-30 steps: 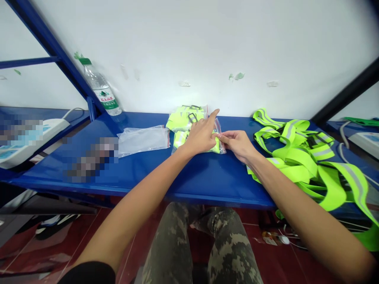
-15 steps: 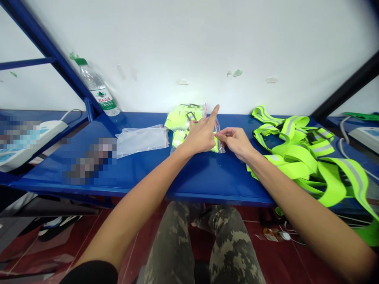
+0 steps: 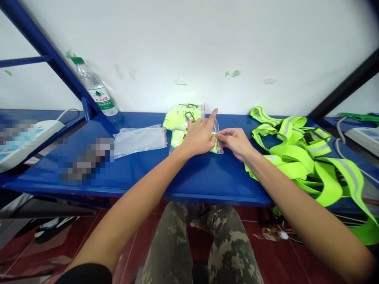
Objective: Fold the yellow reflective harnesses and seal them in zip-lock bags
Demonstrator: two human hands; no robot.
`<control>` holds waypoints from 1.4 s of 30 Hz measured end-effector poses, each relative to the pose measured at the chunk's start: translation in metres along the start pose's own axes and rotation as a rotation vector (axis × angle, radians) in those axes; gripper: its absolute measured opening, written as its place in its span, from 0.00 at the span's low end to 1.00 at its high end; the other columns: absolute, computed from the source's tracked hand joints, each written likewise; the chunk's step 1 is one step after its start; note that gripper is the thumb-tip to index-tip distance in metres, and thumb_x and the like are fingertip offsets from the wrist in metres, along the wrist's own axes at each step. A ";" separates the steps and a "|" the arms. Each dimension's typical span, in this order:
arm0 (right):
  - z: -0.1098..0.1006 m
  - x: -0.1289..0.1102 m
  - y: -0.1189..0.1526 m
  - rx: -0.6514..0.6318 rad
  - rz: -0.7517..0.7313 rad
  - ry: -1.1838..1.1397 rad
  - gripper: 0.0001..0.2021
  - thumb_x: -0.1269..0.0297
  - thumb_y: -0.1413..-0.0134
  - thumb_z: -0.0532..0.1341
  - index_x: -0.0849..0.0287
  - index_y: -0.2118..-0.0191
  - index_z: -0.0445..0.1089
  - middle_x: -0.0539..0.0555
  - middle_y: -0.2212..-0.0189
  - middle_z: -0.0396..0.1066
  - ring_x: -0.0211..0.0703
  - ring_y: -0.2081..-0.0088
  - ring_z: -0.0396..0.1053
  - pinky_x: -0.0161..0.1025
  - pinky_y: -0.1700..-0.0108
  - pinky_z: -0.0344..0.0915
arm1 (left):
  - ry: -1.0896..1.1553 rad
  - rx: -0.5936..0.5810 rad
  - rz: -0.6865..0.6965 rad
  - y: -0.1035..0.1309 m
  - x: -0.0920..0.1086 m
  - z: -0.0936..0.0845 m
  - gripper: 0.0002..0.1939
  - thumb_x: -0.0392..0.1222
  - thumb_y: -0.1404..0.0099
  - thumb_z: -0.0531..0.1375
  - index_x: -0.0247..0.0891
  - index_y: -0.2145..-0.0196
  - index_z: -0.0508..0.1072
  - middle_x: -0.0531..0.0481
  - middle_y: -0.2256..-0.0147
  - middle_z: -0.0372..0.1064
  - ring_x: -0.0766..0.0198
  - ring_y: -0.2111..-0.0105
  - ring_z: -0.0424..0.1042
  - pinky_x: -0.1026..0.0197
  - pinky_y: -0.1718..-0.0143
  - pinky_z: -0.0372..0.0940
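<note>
A clear zip bag (image 3: 220, 148) with a folded neon-yellow reflective strap inside lies on the blue table (image 3: 207, 177). My left hand (image 3: 199, 138) rests over it with fingers spread, the index finger pointing out toward the wall, and covers much of the bag. At the bag's right edge, my right hand (image 3: 235, 142) pinches the plastic between thumb and fingers. Just behind lies another bagged neon strap (image 3: 176, 118) with a black buckle. To the left, several flat clear zip bags (image 3: 139, 141) with a red line at the mouth are stacked.
A heap of loose neon straps (image 3: 299, 154) spreads over the table's right side and hangs off its edge. A water bottle (image 3: 102, 96) leans at the back left. Power strips (image 3: 32, 142) sit at the left. A blurred-out item (image 3: 89, 159) lies front left.
My left hand's fingers have shifted slightly over the bag. My right hand keeps its pinch on the edge. The whole view has moved a little.
</note>
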State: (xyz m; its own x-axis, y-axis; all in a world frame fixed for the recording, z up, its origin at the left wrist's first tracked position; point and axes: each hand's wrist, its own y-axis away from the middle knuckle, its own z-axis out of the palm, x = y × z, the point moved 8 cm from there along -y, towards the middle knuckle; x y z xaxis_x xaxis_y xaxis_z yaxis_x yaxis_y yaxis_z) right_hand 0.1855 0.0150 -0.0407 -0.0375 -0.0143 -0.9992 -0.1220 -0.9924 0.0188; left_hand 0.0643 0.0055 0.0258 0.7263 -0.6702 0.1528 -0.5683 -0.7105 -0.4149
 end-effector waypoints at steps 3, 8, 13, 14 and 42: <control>-0.001 0.001 -0.003 -0.002 -0.055 0.072 0.15 0.56 0.64 0.73 0.61 0.73 0.74 0.51 0.80 0.71 0.37 0.78 0.65 0.37 0.75 0.65 | -0.004 0.057 -0.001 0.000 0.003 -0.002 0.38 0.39 0.35 0.53 0.35 0.29 0.46 0.37 0.44 0.67 0.47 0.45 0.63 0.41 0.40 0.48; -0.001 0.000 -0.004 -0.008 -0.137 0.172 0.16 0.51 0.57 0.70 0.59 0.72 0.72 0.50 0.81 0.68 0.36 0.80 0.61 0.35 0.78 0.57 | 0.009 0.159 0.004 0.001 0.007 -0.008 0.36 0.36 0.36 0.53 0.38 0.31 0.51 0.39 0.43 0.65 0.49 0.42 0.60 0.42 0.37 0.42; 0.000 -0.006 -0.004 0.013 -0.199 0.305 0.16 0.50 0.53 0.67 0.59 0.72 0.69 0.50 0.80 0.68 0.35 0.80 0.59 0.33 0.80 0.52 | 0.029 0.190 -0.057 0.000 0.002 -0.009 0.35 0.35 0.37 0.53 0.37 0.32 0.53 0.39 0.45 0.67 0.50 0.44 0.62 0.43 0.38 0.45; 0.000 -0.006 -0.004 0.015 -0.211 0.326 0.16 0.50 0.52 0.67 0.59 0.72 0.69 0.50 0.80 0.68 0.35 0.79 0.60 0.33 0.80 0.52 | 0.028 0.193 -0.062 0.001 0.002 -0.009 0.35 0.35 0.37 0.53 0.37 0.32 0.53 0.39 0.45 0.67 0.50 0.44 0.62 0.43 0.38 0.45; 0.002 0.003 -0.002 -0.042 -0.004 -0.008 0.11 0.63 0.57 0.74 0.62 0.72 0.72 0.50 0.80 0.71 0.34 0.79 0.65 0.33 0.75 0.63 | -0.030 0.138 -0.018 0.002 0.008 -0.005 0.37 0.36 0.38 0.52 0.36 0.31 0.51 0.40 0.43 0.63 0.50 0.43 0.60 0.44 0.39 0.46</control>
State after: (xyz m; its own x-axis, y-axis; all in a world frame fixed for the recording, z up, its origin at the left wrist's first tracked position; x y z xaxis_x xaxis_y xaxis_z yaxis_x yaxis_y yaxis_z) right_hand 0.1838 0.0173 -0.0442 -0.0447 -0.0095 -0.9990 -0.0804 -0.9967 0.0130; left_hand 0.0670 -0.0023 0.0306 0.7480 -0.6498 0.1353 -0.4982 -0.6844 -0.5324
